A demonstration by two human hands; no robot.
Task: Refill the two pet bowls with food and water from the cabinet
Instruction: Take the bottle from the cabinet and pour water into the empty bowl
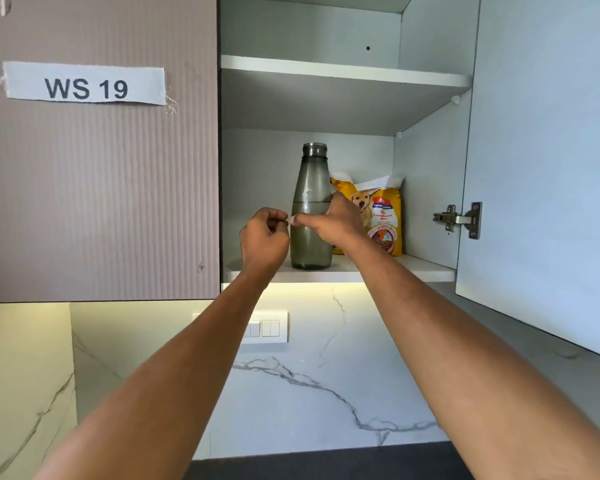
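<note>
Water bottle [310, 181] stands near the front edge of the cabinet shelf [413, 268], beside the food bag [383, 216]. Right hand [336, 223] lays its thumb across it, fingers hidden behind; left hand [264, 237] curls empty. Best gripped firmly, lifted upright.

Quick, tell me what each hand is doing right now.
Left hand: closed, fingers curled, holding nothing visible.
Right hand: wrapped round the bottle, thumb across its front.
</note>
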